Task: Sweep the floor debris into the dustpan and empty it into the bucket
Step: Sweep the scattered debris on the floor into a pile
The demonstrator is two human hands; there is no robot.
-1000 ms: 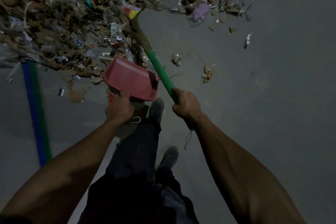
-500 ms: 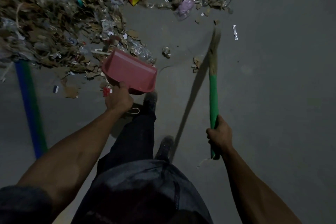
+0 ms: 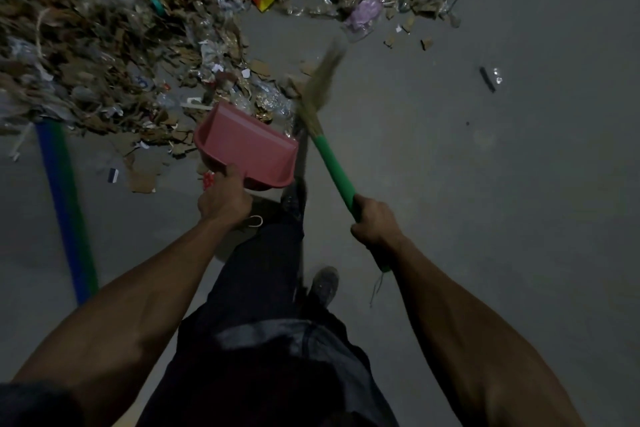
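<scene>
At frame centre the left hand (image 3: 224,199) grips the pink dustpan (image 3: 247,149); the right hand (image 3: 374,220) clenches the broom (image 3: 320,104). Debris (image 3: 114,55) fills the upper left.

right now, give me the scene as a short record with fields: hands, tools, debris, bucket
left hand: grips the pink dustpan at its rear edge
right hand: grips the broom by its green handle
broom bristles: blurred, beside the dustpan's right side
debris: cardboard scraps and wrappers heaped ahead of the dustpan
dustpan contents: none visible
bucket: not in view
</scene>
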